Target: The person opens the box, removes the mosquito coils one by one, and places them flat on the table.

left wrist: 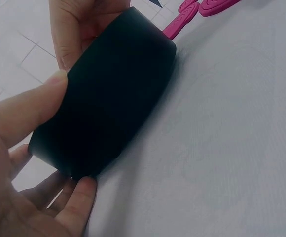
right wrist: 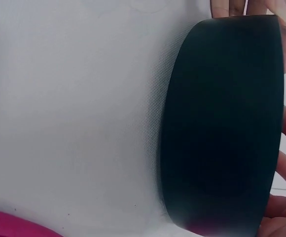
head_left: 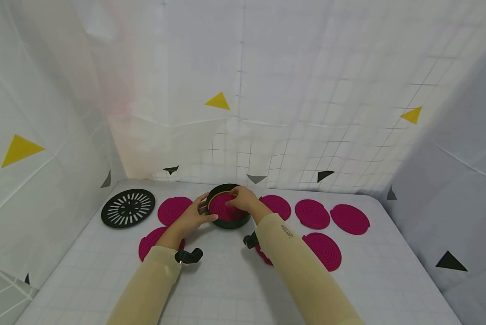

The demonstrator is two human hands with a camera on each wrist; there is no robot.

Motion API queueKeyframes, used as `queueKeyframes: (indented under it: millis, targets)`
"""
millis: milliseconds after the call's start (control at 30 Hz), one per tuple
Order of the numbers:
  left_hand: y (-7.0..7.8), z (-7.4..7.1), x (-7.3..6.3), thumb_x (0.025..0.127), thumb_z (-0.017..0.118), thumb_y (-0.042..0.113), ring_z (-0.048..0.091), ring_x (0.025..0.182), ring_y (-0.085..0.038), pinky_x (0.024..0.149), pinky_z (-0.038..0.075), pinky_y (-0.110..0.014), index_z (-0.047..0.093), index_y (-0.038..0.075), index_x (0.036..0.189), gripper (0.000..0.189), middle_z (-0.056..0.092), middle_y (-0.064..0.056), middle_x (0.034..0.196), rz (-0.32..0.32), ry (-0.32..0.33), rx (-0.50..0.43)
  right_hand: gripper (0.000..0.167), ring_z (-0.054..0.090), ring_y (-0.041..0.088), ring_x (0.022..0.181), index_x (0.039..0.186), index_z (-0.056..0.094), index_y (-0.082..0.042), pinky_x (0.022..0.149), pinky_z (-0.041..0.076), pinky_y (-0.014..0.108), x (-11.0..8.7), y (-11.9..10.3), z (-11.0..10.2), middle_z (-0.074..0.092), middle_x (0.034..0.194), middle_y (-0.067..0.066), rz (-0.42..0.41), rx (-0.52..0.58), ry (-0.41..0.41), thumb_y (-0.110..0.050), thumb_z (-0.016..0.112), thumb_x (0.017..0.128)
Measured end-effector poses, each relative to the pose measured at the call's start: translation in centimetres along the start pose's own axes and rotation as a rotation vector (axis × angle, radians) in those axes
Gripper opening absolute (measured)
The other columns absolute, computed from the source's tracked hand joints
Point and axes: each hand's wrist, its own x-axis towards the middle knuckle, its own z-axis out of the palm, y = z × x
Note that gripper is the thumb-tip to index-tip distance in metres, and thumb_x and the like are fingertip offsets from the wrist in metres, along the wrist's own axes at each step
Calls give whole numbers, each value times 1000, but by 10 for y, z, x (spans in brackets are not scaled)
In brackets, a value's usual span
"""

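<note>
A dark, round, high-walled coaster holder (head_left: 229,224) stands on the table near the back wall, a thin yellowish line running inside its rim. My left hand (head_left: 191,220) grips its left side, thumb at the rim and fingertips low on the wall, as the left wrist view shows. Inside the holder lies a magenta coaster (head_left: 222,208) with ring-shaped ridges. Reaching over the rim from the right, my right hand (head_left: 244,199) pinches at this coaster with curled fingers. In the right wrist view the holder's dark wall (right wrist: 222,123) hides the right fingertips.
A black slotted disc (head_left: 128,208) lies at the back left. Two magenta coasters, one of them this back one (head_left: 173,210), lie left of the holder. Several more spread to the right, out to the far one (head_left: 350,219). White sheeted walls (head_left: 267,149) stand behind and at both sides.
</note>
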Motion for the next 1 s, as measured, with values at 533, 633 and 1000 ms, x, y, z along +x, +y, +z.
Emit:
queueKeyframes:
  millis: [533, 633, 1000]
  targets:
    - [1, 0, -1, 87, 81, 26, 24, 149, -35, 115, 30, -53, 16, 23, 161, 99, 22, -16, 164, 1, -2, 12, 56, 58, 29, 121, 135, 59, -8, 99, 51, 44, -2, -1, -7, 62, 132, 14, -27, 57, 20, -32, 79, 88]
    - [1, 0, 0, 87, 81, 25, 23, 149, -36, 115, 30, -54, 15, 22, 161, 99, 22, -16, 164, 3, -6, 11, 55, 59, 29, 119, 134, 59, -7, 97, 53, 43, -3, -1, -9, 62, 129, 15, -34, 91, 26, -29, 79, 88]
    - [4, 1, -3, 89, 79, 22, 22, 150, -37, 116, 28, -55, 14, 23, 161, 97, 21, -17, 164, -4, -7, -4, 53, 58, 31, 118, 136, 58, -5, 97, 53, 43, -11, -8, -15, 60, 129, 17, -46, 196, 41, -21, 77, 90]
